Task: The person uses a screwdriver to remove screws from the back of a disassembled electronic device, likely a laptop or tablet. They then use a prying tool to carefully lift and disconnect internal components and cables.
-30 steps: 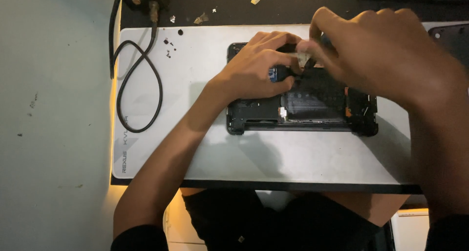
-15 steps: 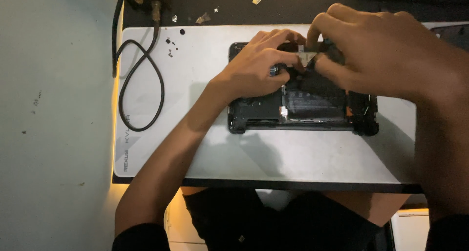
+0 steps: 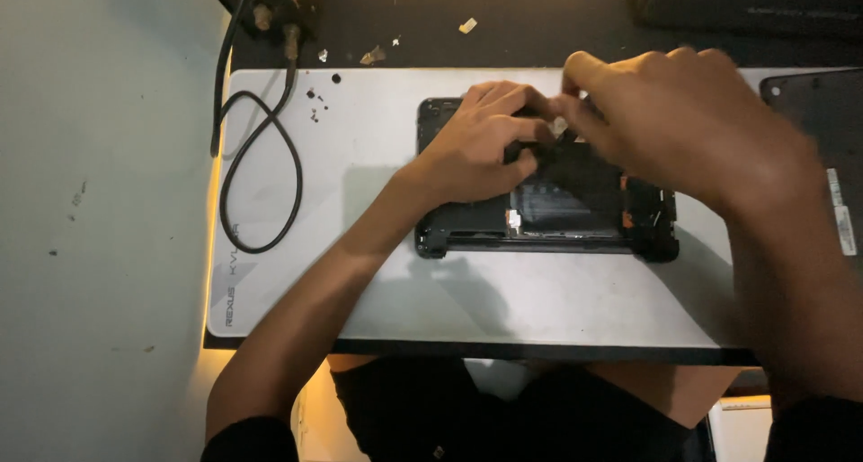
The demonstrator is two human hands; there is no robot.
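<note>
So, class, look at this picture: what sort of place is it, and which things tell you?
Probably an electronics repair bench. An opened black device with its insides bared lies on a pale work mat, both hands, left hand and right hand, working on it. Tiny screws and a looped black cable lie nearby.

Right hand (image 3: 683, 134): a second ago its fingers pinched above the upper middle of the opened black rectangular device (image 3: 548, 215); now the hand sits lower and flatter over the device's upper right, thumb tip at the top edge. A small pale piece (image 3: 559, 126), held clear of the device earlier, now lies low against that top edge between both hands. Left hand (image 3: 481, 147): fingers curled further toward the pale piece. The blue spot by the left fingers no longer shows.
</note>
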